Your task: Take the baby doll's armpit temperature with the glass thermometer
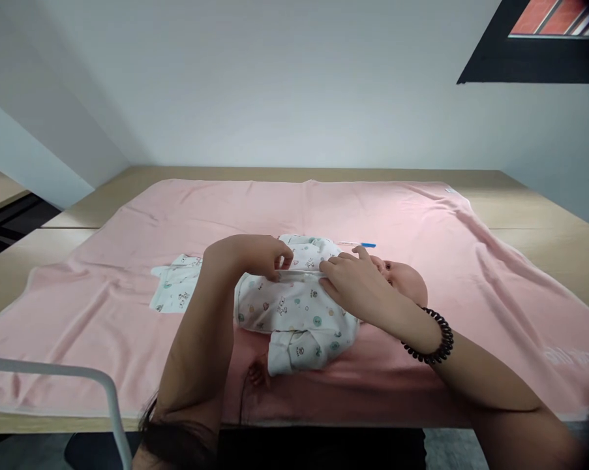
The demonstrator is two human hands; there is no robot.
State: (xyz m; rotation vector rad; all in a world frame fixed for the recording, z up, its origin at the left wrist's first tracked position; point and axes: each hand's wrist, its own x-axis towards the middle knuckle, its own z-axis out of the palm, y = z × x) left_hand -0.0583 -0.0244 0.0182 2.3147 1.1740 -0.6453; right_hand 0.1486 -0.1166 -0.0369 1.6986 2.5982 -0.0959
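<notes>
A baby doll [409, 282] lies on its back with its head to the right, dressed in a white long-sleeved baby shirt [294, 307] printed with small animals and dots. Along the middle of the shirt front runs a seam edge. At its lower part, the curled fingers of my left hand [259, 254] pinch the cloth. My right hand [355, 281] grips the same edge nearer the collar, its fingertips partly hidden, and covers part of the doll's face. One small doll hand [259, 372] shows beyond the near sleeve cuff.
A pink blanket [103, 261] with wrinkles covers most of the wooden table [533, 202]. Matching printed cloth [177, 287] lies left of the doll, partly behind my left arm. A thin white stick with a blue end [367, 245] rests behind the doll. A white chair frame [79, 372] stands front left.
</notes>
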